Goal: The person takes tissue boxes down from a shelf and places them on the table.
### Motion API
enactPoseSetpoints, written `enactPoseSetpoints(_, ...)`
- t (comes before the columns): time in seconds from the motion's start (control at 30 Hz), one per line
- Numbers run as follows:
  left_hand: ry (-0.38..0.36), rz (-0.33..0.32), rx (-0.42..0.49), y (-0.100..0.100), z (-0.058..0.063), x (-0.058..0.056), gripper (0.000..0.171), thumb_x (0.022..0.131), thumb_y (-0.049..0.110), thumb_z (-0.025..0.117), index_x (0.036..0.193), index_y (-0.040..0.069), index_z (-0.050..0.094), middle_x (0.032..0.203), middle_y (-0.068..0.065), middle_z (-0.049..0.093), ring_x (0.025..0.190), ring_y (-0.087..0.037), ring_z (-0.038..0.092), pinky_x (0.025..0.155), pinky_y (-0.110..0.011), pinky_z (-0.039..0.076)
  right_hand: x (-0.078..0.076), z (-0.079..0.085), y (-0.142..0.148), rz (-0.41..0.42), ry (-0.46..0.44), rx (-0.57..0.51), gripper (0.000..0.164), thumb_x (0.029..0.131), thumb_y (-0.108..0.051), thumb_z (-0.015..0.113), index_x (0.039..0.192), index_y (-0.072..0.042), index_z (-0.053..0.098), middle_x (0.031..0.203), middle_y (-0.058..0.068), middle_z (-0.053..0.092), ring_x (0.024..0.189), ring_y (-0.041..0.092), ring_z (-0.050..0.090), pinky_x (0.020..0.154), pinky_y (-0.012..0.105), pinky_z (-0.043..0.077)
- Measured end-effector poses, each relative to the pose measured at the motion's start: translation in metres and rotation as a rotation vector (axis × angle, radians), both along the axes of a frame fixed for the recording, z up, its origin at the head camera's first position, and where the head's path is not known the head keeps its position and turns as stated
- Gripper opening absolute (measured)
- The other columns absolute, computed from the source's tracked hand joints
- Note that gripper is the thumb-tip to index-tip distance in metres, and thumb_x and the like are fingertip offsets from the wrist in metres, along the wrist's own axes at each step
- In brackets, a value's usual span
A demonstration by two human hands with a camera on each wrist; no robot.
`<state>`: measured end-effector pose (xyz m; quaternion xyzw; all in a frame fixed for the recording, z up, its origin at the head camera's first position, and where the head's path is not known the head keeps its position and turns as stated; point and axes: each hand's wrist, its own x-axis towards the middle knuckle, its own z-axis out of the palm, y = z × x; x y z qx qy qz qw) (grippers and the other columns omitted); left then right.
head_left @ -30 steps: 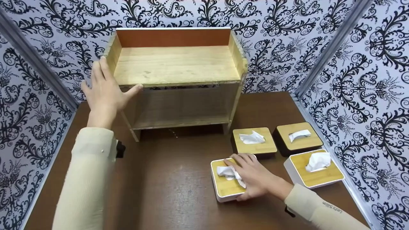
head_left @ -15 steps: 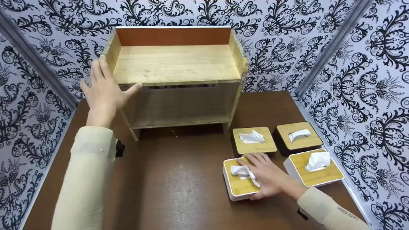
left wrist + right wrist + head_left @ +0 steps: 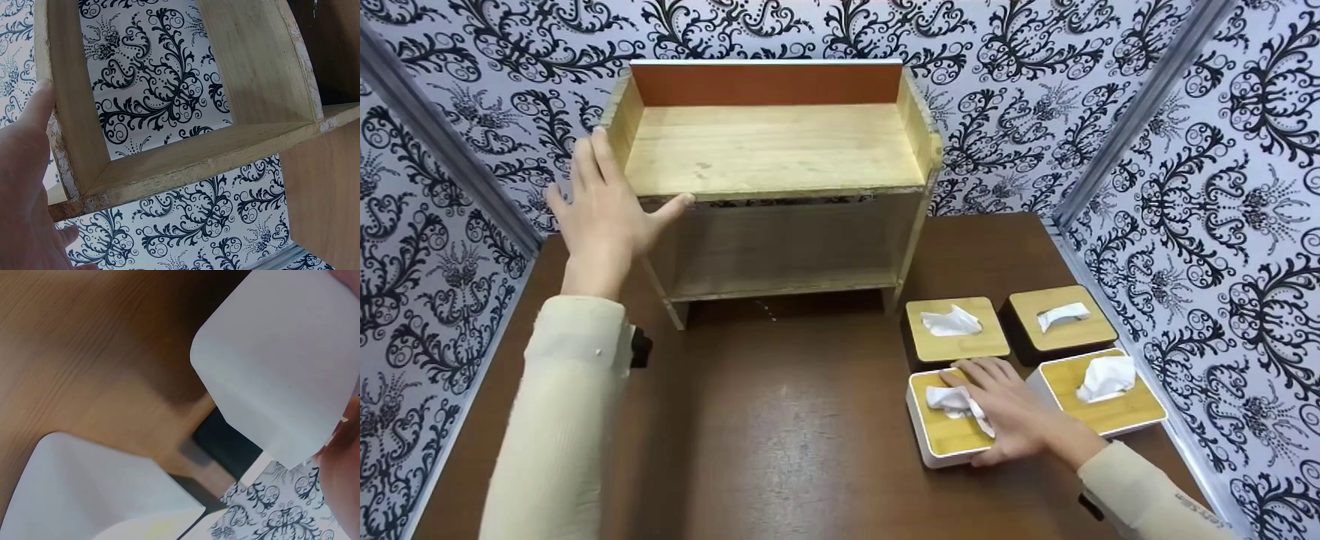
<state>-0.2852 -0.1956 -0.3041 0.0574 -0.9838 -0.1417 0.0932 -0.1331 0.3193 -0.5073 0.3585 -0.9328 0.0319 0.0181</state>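
Observation:
My right hand (image 3: 1012,409) grips a white tissue box (image 3: 937,431) with a bamboo lid, fingers over its far side and thumb at its near side. White tissue pokes from its slot. In the right wrist view, the white wall of this tissue box (image 3: 275,354) hangs over its shadow on the table. At the left of a small wooden shelf (image 3: 772,150), my left hand (image 3: 604,210) rests with straight, spread fingers along the outer side panel, its thumb at the upper board's front edge. The left wrist view has the shelf frame (image 3: 185,169) beside the fingers.
Right behind the held box stands a dark tissue box (image 3: 956,349) with a bamboo lid. Another dark tissue box (image 3: 1061,337) stands to its right, and a white tissue box (image 3: 1110,409) nearer the right wall. Patterned walls (image 3: 1222,187) bound the brown table (image 3: 780,420).
My right hand has carried the white tissue box rightward, closer to the other boxes and in front of the nearer dark one. My left hand stays at the shelf.

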Motion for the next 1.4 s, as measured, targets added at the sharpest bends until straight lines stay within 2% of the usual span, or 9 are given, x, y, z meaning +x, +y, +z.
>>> enactPoseSetpoints(0.43, 0.006, -0.002, 0.009, 0.000, 0.001, 0.001, 0.132, 0.072, 0.088, 0.047, 0.153, 0.011, -0.023, 0.163, -0.017, -0.014, 0.151, -0.040, -0.002, 0.115, -0.074, 0.000, -0.002, -0.010, 0.027, -0.038, -0.007, -0.004, 0.127, 0.046, -0.071, 0.082, 0.149, -0.011, 0.039, 0.145, 0.022, 0.045, 0.130, 0.041, 0.042, 0.109, 0.058, 0.031)
enactPoseSetpoints(0.8, 0.006, 0.002, 0.007, 0.000, 0.000, 0.001, 0.132, 0.071, 0.089, 0.046, 0.153, 0.012, -0.023, 0.163, -0.018, -0.012, 0.151, -0.041, -0.001, 0.115, -0.074, 0.000, -0.004, -0.015, 0.030, -0.044, -0.021, 0.009, 0.127, 0.047, -0.072, 0.081, 0.150, -0.012, 0.036, 0.146, 0.021, 0.044, 0.131, 0.041, 0.042, 0.110, 0.059, 0.031)
enactPoseSetpoints(1.1, 0.003, -0.003, -0.012, 0.001, 0.001, 0.001, 0.132, 0.072, 0.090, 0.044, 0.152, 0.011, -0.024, 0.163, -0.019, -0.013, 0.151, -0.041, -0.002, 0.116, -0.073, 0.002, -0.007, -0.025, 0.035, -0.042, 0.013, -0.005, 0.127, 0.047, -0.072, 0.081, 0.149, -0.011, 0.038, 0.145, 0.022, 0.046, 0.129, 0.040, 0.043, 0.108, 0.056, 0.032)
enactPoseSetpoints(1.4, -0.001, 0.000, -0.016, 0.001, 0.001, 0.001, 0.131, 0.073, 0.089, 0.044, 0.152, 0.010, -0.024, 0.163, -0.019, -0.015, 0.151, -0.042, -0.002, 0.115, -0.073, 0.002, -0.005, -0.030, 0.035, -0.059, -0.017, -0.006, 0.128, 0.050, -0.073, 0.080, 0.153, -0.014, 0.032, 0.149, 0.019, 0.041, 0.133, 0.038, 0.039, 0.112, 0.055, 0.028)
